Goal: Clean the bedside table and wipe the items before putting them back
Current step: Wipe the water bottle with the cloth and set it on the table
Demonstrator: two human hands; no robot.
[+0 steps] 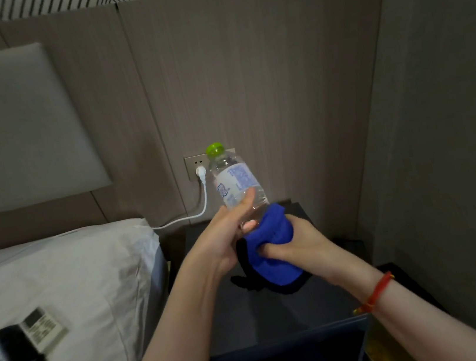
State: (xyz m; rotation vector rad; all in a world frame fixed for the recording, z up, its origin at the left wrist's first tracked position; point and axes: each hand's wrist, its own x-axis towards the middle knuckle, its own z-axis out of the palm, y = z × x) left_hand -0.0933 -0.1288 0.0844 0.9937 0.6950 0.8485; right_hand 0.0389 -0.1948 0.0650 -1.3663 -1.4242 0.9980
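Here's the danger: the water bottle (237, 183) is up in the air, tilted, above the dark bedside table (281, 313), and a slick plastic body could, I'd say, twist out of the grip if the wiping hand tugs too hard, dropping it onto the tabletop or off its edge. The left hand (226, 237) has its fingers curled round the bottle's lower half, thumb lying up along the label, a firm wrap with no gap showing. The right hand (289, 243) is clenched round the blue cloth (272, 252), bunching it over the bottle's base just beyond the left fingertips; the cloth hides the base, so I can't tell how much is covered. The green cap (215, 149) points away from both hands, toward the wall socket (197, 166). Well off to the left of the left hand, a remote (41, 330) and a dark object lie on the bed (76, 282), likely awaiting their turn.
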